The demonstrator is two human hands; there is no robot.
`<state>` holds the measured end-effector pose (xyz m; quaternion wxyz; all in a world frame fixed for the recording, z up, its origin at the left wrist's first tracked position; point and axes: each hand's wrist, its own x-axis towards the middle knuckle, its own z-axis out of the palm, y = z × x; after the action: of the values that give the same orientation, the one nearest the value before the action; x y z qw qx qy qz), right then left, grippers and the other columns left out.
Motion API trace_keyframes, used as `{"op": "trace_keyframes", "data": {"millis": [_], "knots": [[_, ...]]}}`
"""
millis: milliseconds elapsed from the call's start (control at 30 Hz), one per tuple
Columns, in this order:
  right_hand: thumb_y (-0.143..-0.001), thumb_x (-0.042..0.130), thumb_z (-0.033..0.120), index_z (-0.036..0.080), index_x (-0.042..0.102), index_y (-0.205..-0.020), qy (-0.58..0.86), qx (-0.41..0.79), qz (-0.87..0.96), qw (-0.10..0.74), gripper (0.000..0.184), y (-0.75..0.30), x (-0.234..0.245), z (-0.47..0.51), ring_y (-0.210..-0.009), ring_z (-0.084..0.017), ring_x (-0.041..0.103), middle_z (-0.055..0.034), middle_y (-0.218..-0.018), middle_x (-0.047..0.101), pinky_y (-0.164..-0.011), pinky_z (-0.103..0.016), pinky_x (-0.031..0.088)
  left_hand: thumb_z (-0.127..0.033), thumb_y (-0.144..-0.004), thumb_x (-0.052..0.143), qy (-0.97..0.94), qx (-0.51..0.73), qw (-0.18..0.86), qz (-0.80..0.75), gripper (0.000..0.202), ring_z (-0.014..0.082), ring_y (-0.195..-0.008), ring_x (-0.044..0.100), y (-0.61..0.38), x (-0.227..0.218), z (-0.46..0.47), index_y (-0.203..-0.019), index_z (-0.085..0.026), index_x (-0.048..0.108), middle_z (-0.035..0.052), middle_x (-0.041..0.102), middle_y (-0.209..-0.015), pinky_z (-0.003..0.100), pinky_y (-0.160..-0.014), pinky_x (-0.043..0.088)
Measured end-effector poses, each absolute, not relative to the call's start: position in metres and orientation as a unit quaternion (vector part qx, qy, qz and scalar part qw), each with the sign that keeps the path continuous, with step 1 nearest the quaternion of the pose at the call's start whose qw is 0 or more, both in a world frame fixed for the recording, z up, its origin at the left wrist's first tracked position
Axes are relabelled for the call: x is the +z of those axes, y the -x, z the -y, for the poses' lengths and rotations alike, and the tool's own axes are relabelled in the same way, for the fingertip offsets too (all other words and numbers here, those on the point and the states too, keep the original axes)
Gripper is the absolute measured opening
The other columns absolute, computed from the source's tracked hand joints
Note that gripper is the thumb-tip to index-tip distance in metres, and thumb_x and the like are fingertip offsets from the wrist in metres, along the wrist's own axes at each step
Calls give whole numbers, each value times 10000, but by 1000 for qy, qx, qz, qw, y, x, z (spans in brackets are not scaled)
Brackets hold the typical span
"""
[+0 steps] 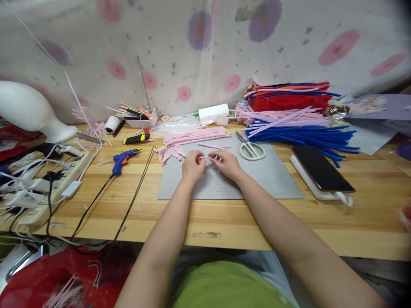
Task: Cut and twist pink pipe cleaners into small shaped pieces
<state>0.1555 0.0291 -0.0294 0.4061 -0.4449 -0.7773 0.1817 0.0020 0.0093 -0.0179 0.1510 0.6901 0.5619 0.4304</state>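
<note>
A short pale pink pipe cleaner [206, 158] is stretched between my two hands, above the grey cutting mat [269, 182]. My left hand [192, 166] pinches one end, and the fingers of my right hand [226, 163] are closed on the other. Just left of my left hand lie pink petal-like shapes [170, 153] of bent pipe cleaner. A bundle of pink pipe cleaners [195, 135] rests behind my hands, with a loose cut piece in front of it. White-handled scissors [252, 150] lie on the mat to the right of my right hand.
Blue pipe cleaners [302, 137] and a red bundle [289, 102] are piled at the back right. A phone [323, 169] lies at right. On the left are a blue glue gun [122, 161], a yellow-black cutter [136, 138], thin rods [135, 196] and a power strip [69, 179] with cables.
</note>
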Motion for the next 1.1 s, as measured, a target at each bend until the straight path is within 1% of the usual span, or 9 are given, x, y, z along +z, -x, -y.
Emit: {"op": "trace_keyframes", "data": {"millis": [100, 200, 300, 367, 533, 633, 733, 900, 1100], "knots": [[-774, 551, 293, 206, 651, -779, 447, 164, 797, 371, 133, -153, -29, -27, -666, -136, 511, -28, -738, 620, -653, -267, 384, -153, -724, 477, -691, 458, 161, -536, 58, 105, -671, 483, -7, -18, -8, -738, -180, 526, 3, 528, -737, 224, -616, 384], [-764, 557, 324, 197, 634, -766, 441, 162, 802, 369, 149, -152, -30, -27, -656, -130, 491, -27, -741, 600, -638, -260, 370, -166, -740, 482, -676, 484, 177, -527, 43, 98, -679, 491, -9, -19, -8, -736, -176, 523, 6, 537, -743, 214, -626, 393], [-762, 540, 309, 184, 613, -735, 437, 221, 778, 393, 148, -149, -31, -29, -624, -119, 469, -21, -711, 570, -610, -252, 362, -247, -769, 500, -648, 505, 184, -539, 156, 87, -634, 494, -4, -18, -10, -905, -175, 527, 4, 556, -777, 214, -620, 398], [-735, 555, 302, 178, 599, -701, 443, 279, 733, 433, 136, -148, -32, -31, -625, -116, 468, -16, -706, 562, -611, -249, 364, -334, -797, 480, -620, 504, 142, -585, 275, 93, -625, 499, 4, -17, -12, -1019, -173, 504, 14, 569, -810, 233, -638, 399], [-699, 551, 318, 179, 557, -651, 451, 393, 623, 504, 147, -151, -36, -38, -574, -105, 439, 18, -608, 509, -571, -243, 350, -401, -790, 479, -615, 334, -10, -714, 253, 203, -839, 536, 17, -20, -16, -806, -180, 604, 78, 582, -860, 331, -764, 366], [-649, 580, 280, 188, 522, -708, 450, 427, 582, 526, 124, -153, -36, -39, -543, -94, 431, 39, -598, 499, -527, -227, 339, -360, -753, 532, -628, 260, -15, -733, 199, 240, -891, 530, 16, -24, -17, -783, -180, 610, 93, 578, -884, 355, -785, 357], [-650, 577, 291, 194, 473, -690, 443, 455, 562, 530, 148, -153, -34, -38, -519, -82, 428, 41, -601, 515, -498, -215, 331, -297, -769, 506, -627, 243, -1, -740, 154, 239, -893, 532, 15, -25, -17, -769, -170, 594, 100, 579, -884, 358, -791, 357], [-714, 503, 400, 193, 451, -644, 442, 483, 543, 526, 225, -152, -30, -36, -472, -68, 398, 26, -601, 530, -445, -206, 305, -259, -813, 440, -610, 344, 55, -712, 128, 198, -865, 545, 14, -26, -17, -846, -175, 531, 77, 589, -884, 333, -776, 390], [-618, 551, 268, 205, 430, -730, 455, 495, 506, 540, 177, -151, -33, -39, -453, -66, 383, 43, -608, 560, -428, -198, 284, -141, -756, 446, -576, 467, 159, -652, 197, 149, -834, 575, 7, -33, -19, -939, -189, 503, 56, 595, -925, 283, -746, 445]]}}
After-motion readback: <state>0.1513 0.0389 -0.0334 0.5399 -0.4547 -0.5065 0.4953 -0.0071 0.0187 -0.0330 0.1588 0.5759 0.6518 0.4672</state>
